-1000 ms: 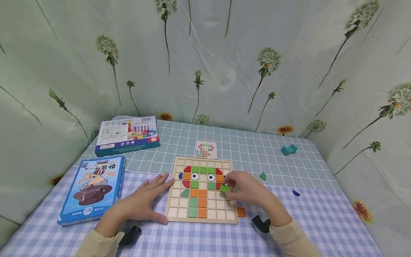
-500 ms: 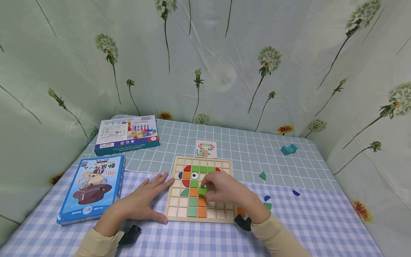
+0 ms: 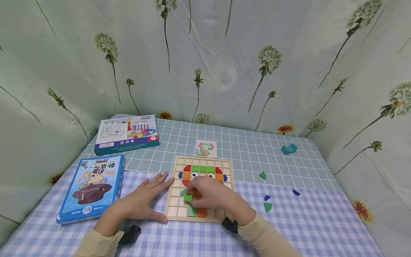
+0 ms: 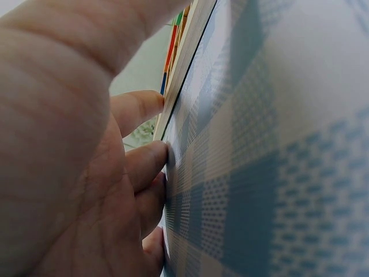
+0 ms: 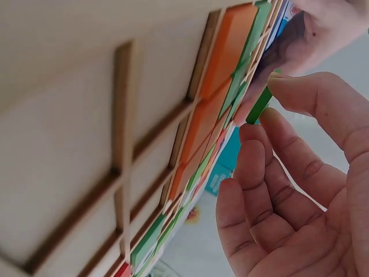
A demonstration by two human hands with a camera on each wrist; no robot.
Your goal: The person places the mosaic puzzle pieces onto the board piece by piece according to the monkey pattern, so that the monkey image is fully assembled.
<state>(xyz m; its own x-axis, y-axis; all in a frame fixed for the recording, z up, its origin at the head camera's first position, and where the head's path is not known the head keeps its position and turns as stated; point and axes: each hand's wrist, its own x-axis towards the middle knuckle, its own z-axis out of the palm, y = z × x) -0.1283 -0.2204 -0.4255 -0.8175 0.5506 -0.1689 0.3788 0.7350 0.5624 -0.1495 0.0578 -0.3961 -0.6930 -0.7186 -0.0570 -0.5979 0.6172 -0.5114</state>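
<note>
My right hand (image 3: 207,192) pinches a green square tile (image 5: 260,105) between thumb and fingertips, tilted close over the left part of the wooden grid board (image 3: 171,207). Tiles in the board form a face of red, green and orange pieces, with orange tiles (image 5: 228,49) and green ones below it. Two round eye tiles show, partly covered by the right hand. My left hand (image 3: 144,200) lies spread at the board's left edge, its thumb and index fingertip right at the rim. In the left wrist view its fingers (image 4: 141,109) reach along the checked cloth beside the board.
A pattern card (image 3: 206,149) lies behind the board. To the right are loose green pieces (image 3: 268,206), blue half-rounds (image 3: 296,192) and a teal block (image 3: 289,149). A blue game box (image 3: 93,189) and a bead-set box (image 3: 126,135) stand at the left.
My right hand has carried the green tile leftward across the board, from its right side to the left columns. Blue and green pieces on the cloth have come into sight. The left hand stays put.
</note>
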